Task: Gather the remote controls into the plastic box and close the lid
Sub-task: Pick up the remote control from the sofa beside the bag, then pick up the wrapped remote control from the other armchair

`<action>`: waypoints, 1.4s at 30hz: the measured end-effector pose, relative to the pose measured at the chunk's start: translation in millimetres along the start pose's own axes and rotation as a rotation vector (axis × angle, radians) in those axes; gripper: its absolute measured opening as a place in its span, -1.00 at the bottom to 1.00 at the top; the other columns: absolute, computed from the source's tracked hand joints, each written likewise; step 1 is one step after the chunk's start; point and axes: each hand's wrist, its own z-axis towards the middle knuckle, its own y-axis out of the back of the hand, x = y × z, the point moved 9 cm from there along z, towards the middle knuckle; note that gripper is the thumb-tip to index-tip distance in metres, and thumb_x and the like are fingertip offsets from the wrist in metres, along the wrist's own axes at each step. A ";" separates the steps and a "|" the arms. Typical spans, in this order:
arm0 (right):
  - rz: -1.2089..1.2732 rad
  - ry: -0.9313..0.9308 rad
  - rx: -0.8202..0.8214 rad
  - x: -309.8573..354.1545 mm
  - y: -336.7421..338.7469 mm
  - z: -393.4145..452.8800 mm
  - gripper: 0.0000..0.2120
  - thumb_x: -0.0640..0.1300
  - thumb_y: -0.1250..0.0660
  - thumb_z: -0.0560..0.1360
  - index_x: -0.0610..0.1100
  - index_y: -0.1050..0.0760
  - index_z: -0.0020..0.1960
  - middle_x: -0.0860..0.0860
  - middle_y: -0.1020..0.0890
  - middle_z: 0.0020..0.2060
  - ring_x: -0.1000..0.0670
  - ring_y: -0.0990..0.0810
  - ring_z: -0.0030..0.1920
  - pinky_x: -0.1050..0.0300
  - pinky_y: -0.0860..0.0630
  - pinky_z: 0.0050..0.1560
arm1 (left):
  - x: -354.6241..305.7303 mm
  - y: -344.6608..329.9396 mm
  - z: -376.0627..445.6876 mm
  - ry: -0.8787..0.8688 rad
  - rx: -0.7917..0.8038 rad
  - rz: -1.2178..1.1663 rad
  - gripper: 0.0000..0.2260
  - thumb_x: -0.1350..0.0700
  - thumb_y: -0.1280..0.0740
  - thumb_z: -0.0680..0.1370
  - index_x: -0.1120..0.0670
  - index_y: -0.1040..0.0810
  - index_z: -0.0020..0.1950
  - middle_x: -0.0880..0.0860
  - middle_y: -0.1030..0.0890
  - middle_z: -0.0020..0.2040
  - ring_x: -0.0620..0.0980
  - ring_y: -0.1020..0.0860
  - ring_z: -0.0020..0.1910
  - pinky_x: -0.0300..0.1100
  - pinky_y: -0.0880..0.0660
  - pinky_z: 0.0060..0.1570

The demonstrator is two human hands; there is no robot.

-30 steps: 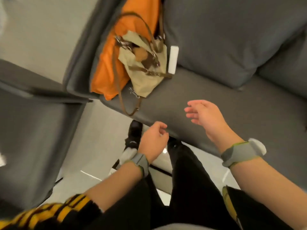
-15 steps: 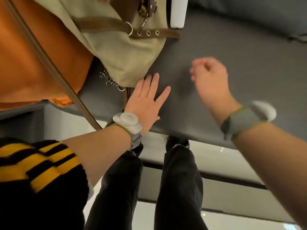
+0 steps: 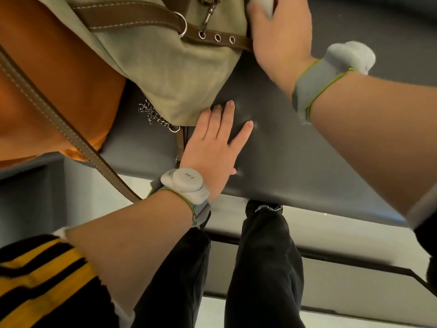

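White remote (image 3: 260, 2), perhaps gripped, is mostly hidden by right hand (image 3: 281, 36).

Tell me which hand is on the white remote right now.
The right hand, up at the top beside the beige bag, covers the white remote. The left hand lies flat on the grey sofa seat.

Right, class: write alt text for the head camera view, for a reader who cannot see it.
A person leans over a grey sofa seat, right hand closing on a white remote beside a beige bag. The left hand presses flat on the seat. An orange cushion lies to the left.
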 end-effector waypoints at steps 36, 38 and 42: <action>0.143 -0.038 0.698 241.2 186.1 -342.6 -0.89 -0.10 -0.34 0.54 -0.08 -0.58 0.04 -0.02 -0.75 -0.11 -0.05 -0.70 -0.04 -0.03 -0.60 -0.06 | 46.3 233.6 -412.6 0.999 -0.252 -0.958 -0.53 0.00 -0.24 0.67 -0.06 -0.40 0.60 0.06 -0.55 0.47 0.13 -0.44 0.47 0.02 -0.40 0.44; 0.165 0.021 0.761 290.0 162.5 -374.4 -0.88 -0.11 -0.35 0.56 -0.11 -0.59 0.06 -0.03 -0.76 -0.13 -0.04 -0.71 -0.06 0.04 -0.57 -0.10 | 55.6 220.3 -468.4 1.136 -0.368 -1.095 -0.52 0.00 -0.26 0.66 -0.07 -0.38 0.61 0.03 -0.55 0.47 0.10 -0.46 0.46 0.00 -0.40 0.45; 0.161 0.107 0.913 368.3 109.6 -433.2 -0.88 -0.06 -0.34 0.62 -0.10 -0.58 0.06 -0.04 -0.77 -0.17 0.01 -0.68 -0.21 0.09 -0.54 -0.23 | 69.5 188.1 -551.0 1.299 -0.528 -1.231 -0.49 -0.03 -0.26 0.67 -0.11 -0.29 0.64 -0.06 -0.55 0.45 0.01 -0.48 0.44 -0.05 -0.42 0.40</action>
